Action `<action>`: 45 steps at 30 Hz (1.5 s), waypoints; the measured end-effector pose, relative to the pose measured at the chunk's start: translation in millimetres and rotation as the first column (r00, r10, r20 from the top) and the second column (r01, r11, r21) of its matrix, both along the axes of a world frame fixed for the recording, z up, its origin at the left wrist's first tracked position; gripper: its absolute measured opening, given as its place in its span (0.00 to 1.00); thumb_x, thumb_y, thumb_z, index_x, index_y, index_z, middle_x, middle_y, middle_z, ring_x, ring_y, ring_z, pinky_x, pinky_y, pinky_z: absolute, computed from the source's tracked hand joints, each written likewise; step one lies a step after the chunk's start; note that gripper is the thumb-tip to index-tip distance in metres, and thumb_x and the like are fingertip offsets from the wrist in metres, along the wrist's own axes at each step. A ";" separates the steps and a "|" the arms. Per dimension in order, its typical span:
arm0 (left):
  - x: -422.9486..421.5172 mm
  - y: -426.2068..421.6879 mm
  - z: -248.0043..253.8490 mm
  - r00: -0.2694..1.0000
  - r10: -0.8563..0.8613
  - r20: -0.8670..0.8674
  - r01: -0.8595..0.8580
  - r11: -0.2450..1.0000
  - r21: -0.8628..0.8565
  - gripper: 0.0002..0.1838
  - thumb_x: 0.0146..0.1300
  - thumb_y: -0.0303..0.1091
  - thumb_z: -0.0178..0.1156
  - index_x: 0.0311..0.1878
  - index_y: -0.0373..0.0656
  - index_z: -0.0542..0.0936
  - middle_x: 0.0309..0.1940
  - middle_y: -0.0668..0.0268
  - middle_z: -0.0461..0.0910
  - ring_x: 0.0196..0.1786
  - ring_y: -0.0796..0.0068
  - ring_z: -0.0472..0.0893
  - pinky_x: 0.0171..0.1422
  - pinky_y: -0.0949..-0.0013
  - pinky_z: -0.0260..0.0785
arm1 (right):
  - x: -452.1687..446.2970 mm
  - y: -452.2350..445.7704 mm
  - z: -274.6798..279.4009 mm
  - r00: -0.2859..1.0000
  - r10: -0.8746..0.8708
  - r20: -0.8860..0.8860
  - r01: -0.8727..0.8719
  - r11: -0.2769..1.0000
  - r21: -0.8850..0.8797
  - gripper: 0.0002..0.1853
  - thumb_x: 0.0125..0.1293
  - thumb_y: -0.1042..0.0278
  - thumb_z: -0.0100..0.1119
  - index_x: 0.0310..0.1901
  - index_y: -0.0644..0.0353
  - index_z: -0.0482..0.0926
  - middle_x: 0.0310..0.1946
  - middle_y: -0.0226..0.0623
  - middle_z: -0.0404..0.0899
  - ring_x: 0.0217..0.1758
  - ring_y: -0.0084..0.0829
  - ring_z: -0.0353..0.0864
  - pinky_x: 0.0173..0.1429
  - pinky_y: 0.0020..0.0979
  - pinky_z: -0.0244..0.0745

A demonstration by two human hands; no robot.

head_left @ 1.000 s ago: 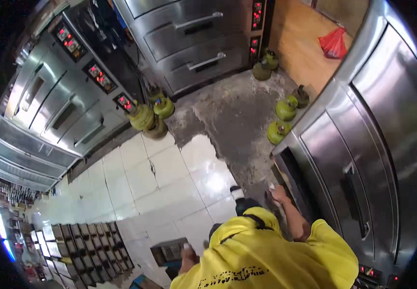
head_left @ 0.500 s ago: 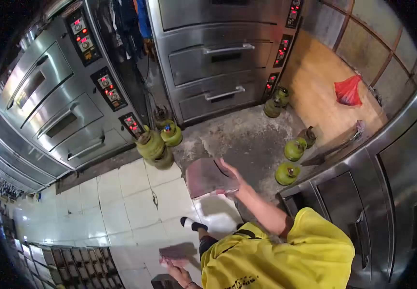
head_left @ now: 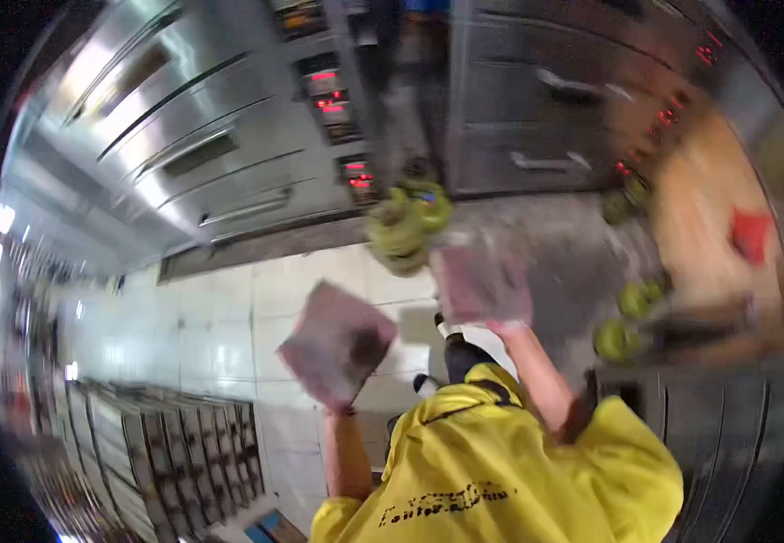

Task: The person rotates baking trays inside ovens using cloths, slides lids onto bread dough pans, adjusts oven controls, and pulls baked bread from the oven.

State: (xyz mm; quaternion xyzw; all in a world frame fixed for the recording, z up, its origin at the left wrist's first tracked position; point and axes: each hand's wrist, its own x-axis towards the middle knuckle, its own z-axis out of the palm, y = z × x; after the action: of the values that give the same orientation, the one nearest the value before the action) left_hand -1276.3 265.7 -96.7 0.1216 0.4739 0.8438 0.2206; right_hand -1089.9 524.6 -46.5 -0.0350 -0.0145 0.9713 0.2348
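Observation:
Two pinkish-grey pads that look like thick cloths are held out in front of the yellow shirt [head_left: 501, 462]. The left pad [head_left: 333, 339] covers most of my left hand [head_left: 339, 405], whose fingers are hidden beneath it. At the near edge of the right pad [head_left: 482, 285] is my right hand [head_left: 508, 331], blurred, with its fingers mostly out of sight. The pads are apart, both above the floor.
Steel ovens with red displays [head_left: 256, 109] line the far side. Green gas cylinders [head_left: 396, 231] stand before them, and more [head_left: 616, 339] at the right. Stacked metal tins [head_left: 184, 452] are at the lower left. A red bag [head_left: 751, 235] hangs at the right.
The view has swung, so the ovens and cylinders sit farther right. Both pads are now raised in front of the body; the left one was low near the floor half a second ago.

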 end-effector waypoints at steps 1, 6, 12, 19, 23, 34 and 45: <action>-23.4 9.6 -0.1 0.997 -0.010 0.077 0.002 0.994 0.105 0.28 0.71 0.45 0.56 0.70 0.47 0.66 0.66 0.63 0.71 0.67 0.63 0.70 0.73 0.58 0.62 | -19.5 -0.7 7.6 0.999 -0.010 0.035 0.009 1.000 0.021 0.35 0.73 0.39 0.42 0.71 0.57 0.62 0.70 0.42 0.64 0.75 0.42 0.61 0.78 0.47 0.53; -120.8 55.0 2.7 0.965 -0.088 0.246 -0.024 0.908 0.418 0.28 0.70 0.47 0.55 0.69 0.45 0.67 0.65 0.62 0.71 0.66 0.64 0.71 0.73 0.57 0.62 | -146.2 68.7 -34.7 0.996 -0.065 0.061 0.052 0.979 0.199 0.33 0.73 0.42 0.48 0.70 0.57 0.65 0.70 0.39 0.65 0.73 0.42 0.62 0.76 0.49 0.55; -188.1 24.9 8.9 0.953 0.106 0.283 -0.230 0.861 0.454 0.29 0.69 0.49 0.54 0.67 0.42 0.69 0.64 0.62 0.72 0.64 0.64 0.73 0.72 0.56 0.62 | -356.6 132.3 -11.7 0.938 -0.275 0.211 0.012 0.634 0.773 0.34 0.71 0.46 0.55 0.70 0.60 0.64 0.71 0.38 0.63 0.71 0.45 0.64 0.73 0.49 0.60; -221.9 -37.6 -8.9 0.800 0.535 0.273 -0.599 0.736 0.315 0.31 0.73 0.56 0.42 0.67 0.42 0.68 0.68 0.62 0.69 0.70 0.64 0.67 0.76 0.54 0.56 | -627.8 136.8 223.3 0.971 -0.135 0.200 -0.120 0.449 0.885 0.35 0.71 0.42 0.54 0.69 0.60 0.64 0.66 0.37 0.67 0.66 0.38 0.66 0.68 0.42 0.62; -284.1 -82.6 -21.6 0.693 0.719 -0.048 -0.719 0.685 -0.121 0.32 0.73 0.60 0.40 0.68 0.45 0.67 0.68 0.62 0.68 0.72 0.62 0.65 0.78 0.52 0.53 | -800.7 193.2 330.5 0.741 -0.577 -0.344 0.328 -0.137 0.935 0.23 0.73 0.44 0.54 0.54 0.57 0.79 0.41 0.30 0.78 0.47 0.26 0.76 0.53 0.30 0.71; -483.5 -254.6 27.0 0.674 0.674 0.301 -0.610 0.279 0.742 0.26 0.75 0.54 0.45 0.63 0.44 0.72 0.65 0.61 0.72 0.69 0.61 0.69 0.76 0.53 0.58 | -1118.8 71.9 384.8 0.352 -0.558 -0.751 -0.341 -0.824 0.453 0.40 0.70 0.26 0.30 0.62 0.50 0.77 0.51 0.51 0.82 0.53 0.50 0.81 0.58 0.45 0.71; -631.0 -378.1 33.2 0.747 0.540 0.388 -0.638 0.420 0.645 0.27 0.75 0.56 0.42 0.66 0.48 0.71 0.69 0.61 0.69 0.71 0.60 0.67 0.77 0.52 0.56 | -1268.3 -21.9 388.7 0.192 -0.565 -0.802 -0.655 -0.682 0.324 0.44 0.68 0.23 0.20 0.60 0.47 0.78 0.52 0.41 0.83 0.57 0.49 0.80 0.63 0.52 0.68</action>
State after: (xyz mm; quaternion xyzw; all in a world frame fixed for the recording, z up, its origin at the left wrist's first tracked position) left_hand -1907.4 -112.3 -63.5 -0.0247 0.0827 0.9876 -0.1313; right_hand -2358.2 502.7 342.2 0.2093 0.8234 0.1858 -0.4936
